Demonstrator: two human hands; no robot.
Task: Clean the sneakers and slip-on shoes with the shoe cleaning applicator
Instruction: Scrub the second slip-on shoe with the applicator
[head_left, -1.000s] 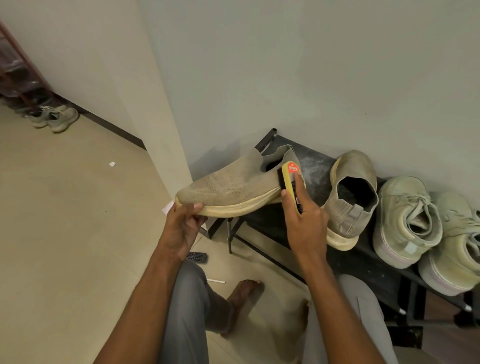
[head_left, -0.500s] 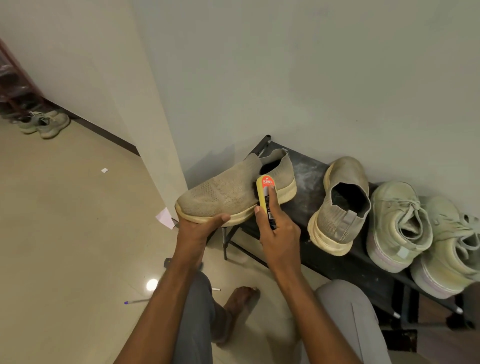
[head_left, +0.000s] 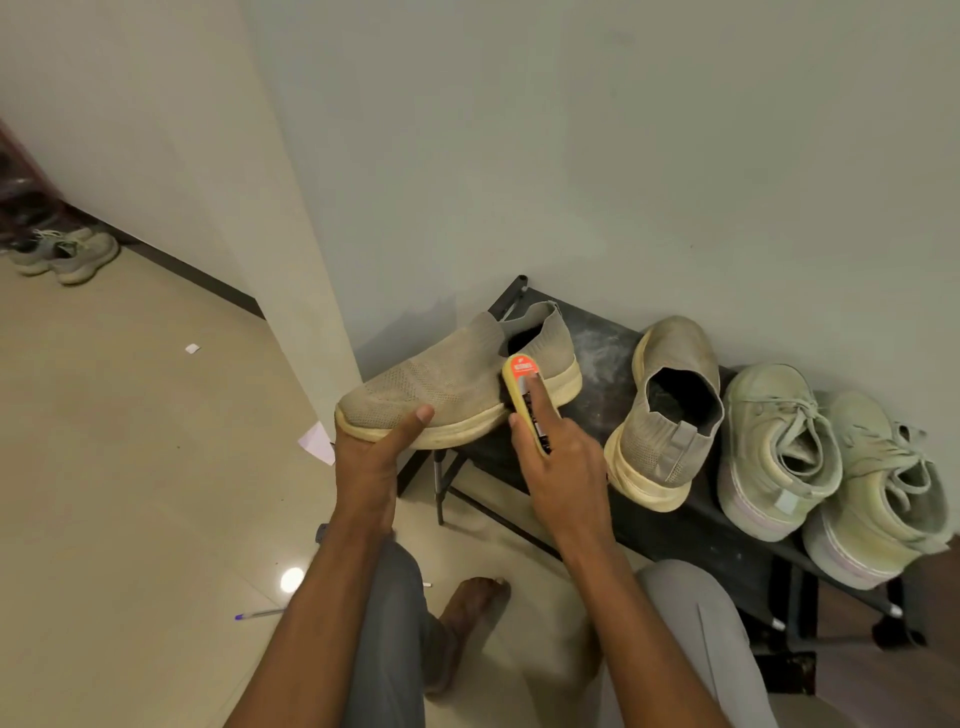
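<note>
My right hand (head_left: 561, 467) has its fingers (head_left: 535, 400) wrapped round the shoe cleaning applicator (head_left: 524, 384), a yellow-edged block with an orange label, index finger laid along its back. Its face presses against the side of a beige knit slip-on shoe (head_left: 441, 379), just ahead of the ankle opening. My left hand (head_left: 374, 452) cups the toe end from beneath, thumb (head_left: 415, 418) clamped on the cream sole edge, holding the shoe sideways in the air above the near end of the surface (head_left: 597, 353).

I judge that I am in the middle of rubbing the first slip-on's side. Next I would need to stroke toward the toe, then turn the shoe to reach its other side, keeping a firm grip at the toe.

The second slip-on shoe (head_left: 670, 410) stands on the dark, dusty surface just right of my working hand, heel toward me. Beyond it sit two pale green lace-up sneakers (head_left: 831, 467), side by side and touching. They look untouched, though I cannot be sure. On the floor lie a pen (head_left: 257, 614), paper scraps and, far left, another pair of shoes (head_left: 62, 254). Nothing blocks the stroke; the second slip-on sits close to my right wrist.
</note>
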